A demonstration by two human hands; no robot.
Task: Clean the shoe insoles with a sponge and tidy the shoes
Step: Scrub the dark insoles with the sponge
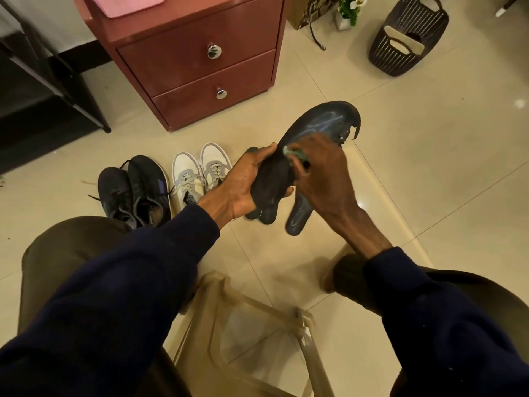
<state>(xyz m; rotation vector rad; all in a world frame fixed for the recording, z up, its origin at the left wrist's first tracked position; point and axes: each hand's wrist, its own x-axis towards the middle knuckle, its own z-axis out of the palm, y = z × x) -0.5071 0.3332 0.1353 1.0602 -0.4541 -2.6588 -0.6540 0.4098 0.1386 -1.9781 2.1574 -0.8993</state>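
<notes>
biggest thing in view is the reddish drawer cabinet (197, 67) up at 11 o'clock. then there's a beige plastic stool (312, 356) down at 6 and a dark woven basket (409, 38) off at 1 o'clock. on the tile at 9 o'clock sits a pair of black shoes (137, 190), and a pair of white shoes (200, 167) is lined up just beside them, toward the middle.

the thing that matters is the dark insole (317, 124), held up off the floor just right of centre with its toe pointing to 1 o'clock. that toe edge looks torn and there are pale wet streaks across it. a few more insoles (297, 222) lie on the floor under the hands, around 5 o'clock from the held one.

the person's left hand (243, 184) is wrapped round the heel half of the insole, thumb on top. their right hand (323, 173) is curled round a small greenish sponge (294, 153) and presses it onto the insole's middle.

so it looks like mid-scrub on this one, with the tidying not started. next move probably calls for working the sponge up toward the toe. they should go easy near that ragged edge so it doesn't rip more, and keep the left hand's hold firm since the insole flexes.
</notes>
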